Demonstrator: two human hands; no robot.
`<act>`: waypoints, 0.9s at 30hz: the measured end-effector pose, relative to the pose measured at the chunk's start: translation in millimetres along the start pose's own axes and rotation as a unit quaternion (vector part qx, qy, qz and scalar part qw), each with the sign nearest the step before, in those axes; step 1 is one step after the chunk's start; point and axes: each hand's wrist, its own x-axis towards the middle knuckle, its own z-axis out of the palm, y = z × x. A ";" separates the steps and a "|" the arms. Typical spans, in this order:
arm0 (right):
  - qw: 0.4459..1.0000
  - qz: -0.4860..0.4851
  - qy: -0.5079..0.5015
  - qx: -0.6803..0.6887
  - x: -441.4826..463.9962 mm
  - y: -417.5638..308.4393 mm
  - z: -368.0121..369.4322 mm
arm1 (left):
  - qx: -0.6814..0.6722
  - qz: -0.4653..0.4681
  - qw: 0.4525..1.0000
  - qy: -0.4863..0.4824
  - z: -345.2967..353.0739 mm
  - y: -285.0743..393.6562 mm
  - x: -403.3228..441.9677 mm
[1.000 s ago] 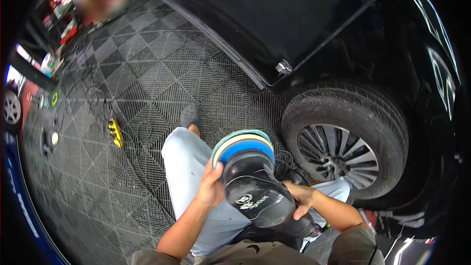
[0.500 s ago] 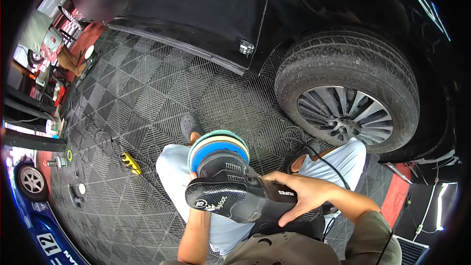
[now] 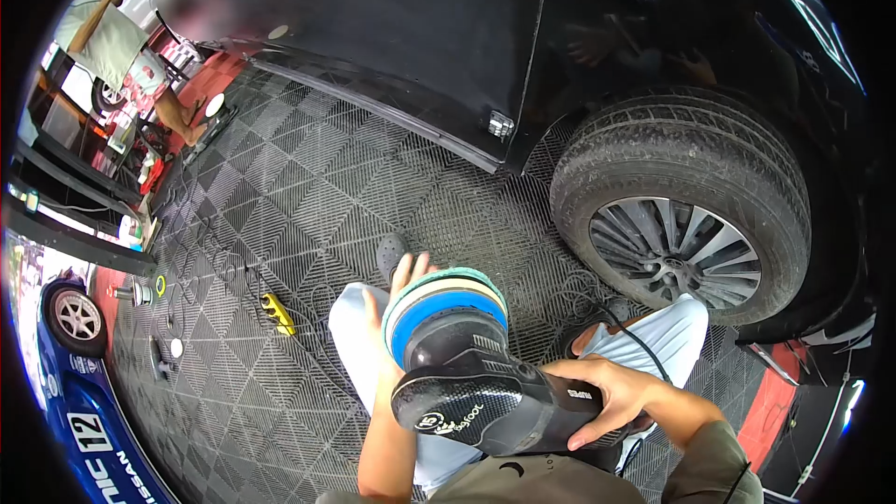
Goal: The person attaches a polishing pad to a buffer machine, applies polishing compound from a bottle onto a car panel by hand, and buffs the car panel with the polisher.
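My right hand (image 3: 611,397) is wrapped round the rear body of a black Rupes Bigfoot polisher (image 3: 499,401), held above my lap. The polisher's round head, with a blue backing plate and a pale green polishing pad (image 3: 448,282), points up and away from me. Beside the pad's left edge, my left hand (image 3: 381,327) has its fingers stretched out. The pad hides part of that hand, and whether it touches the pad I cannot tell. A black power cord (image 3: 639,347) runs past my right knee.
Close ahead stands a dark car with a wheel (image 3: 686,215) and a lower door edge (image 3: 373,117). On the grey tiled floor lies a yellow-and-black tool (image 3: 277,315). A blue car (image 3: 98,448) is at left. Another person (image 3: 117,47) stands at the upper left.
My left hand has come up from under the polisher head to beside the pad, fingers extended. The view has shifted, moving the scene right and down. The other person's arm is now raised.
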 end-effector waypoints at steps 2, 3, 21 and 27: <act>0.999 0.007 -0.022 0.023 3.4 -0.1 -1.8 | -0.064 -0.054 0.993 -0.083 38.0 -10.7 -6.6; 0.998 0.015 -0.035 0.045 1.9 6.0 -2.6 | -0.127 -0.112 0.971 -0.167 52.0 -13.5 -10.1; 0.987 0.064 0.114 -0.090 -31.5 8.4 2.5 | -0.173 -0.061 0.975 -0.128 19.4 -25.2 -19.5; 0.912 0.147 0.230 -0.307 -14.3 -21.9 24.5 | -0.177 -0.047 0.977 -0.108 14.7 -29.3 -6.1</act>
